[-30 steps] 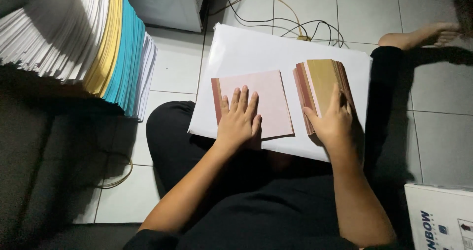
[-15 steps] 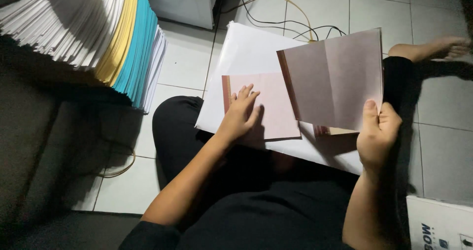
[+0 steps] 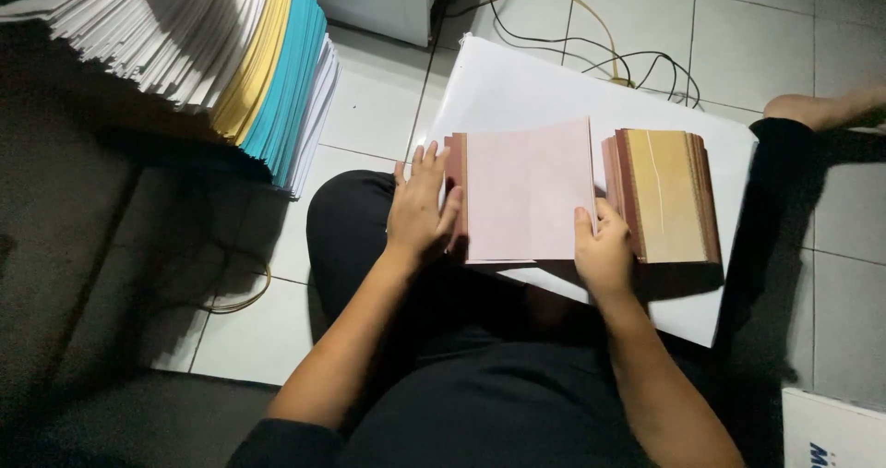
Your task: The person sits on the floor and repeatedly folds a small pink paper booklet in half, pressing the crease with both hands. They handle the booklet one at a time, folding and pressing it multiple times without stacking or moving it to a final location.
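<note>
Half a second ago the right hand (image 3: 604, 251) held a pink sheet lifted upright over the right stack; now that sheet lies flat on top of the pink paper stack (image 3: 526, 191) at the left, and the hand has come down with it. The right hand's fingers are curled, thumb on top of the sheet's lower right corner, pinching that corner lightly. The left hand (image 3: 420, 210) has barely shifted: it lies open with fingers spread and straight, pressed flat against the left edge of the pink stack, gripping nothing.

Both stacks sit on a large white board (image 3: 517, 85) resting across the person's lap, who sits on the floor in black trousers (image 3: 351, 219). The second stack (image 3: 666, 196), brownish-yellow on top with reddish edges, lies just beside the pink one on its right, uncovered and touched by neither hand; the right hand sits between the two stacks.

To the upper left a tall fanned pile of paper (image 3: 231, 53) leans, mostly white with yellow and teal bands. Cables (image 3: 591, 34) run over the tiled floor (image 3: 757, 43) beyond the board. A bare foot (image 3: 821, 108) shows at the right edge, and a white box corner (image 3: 831, 431) at lower right.
</note>
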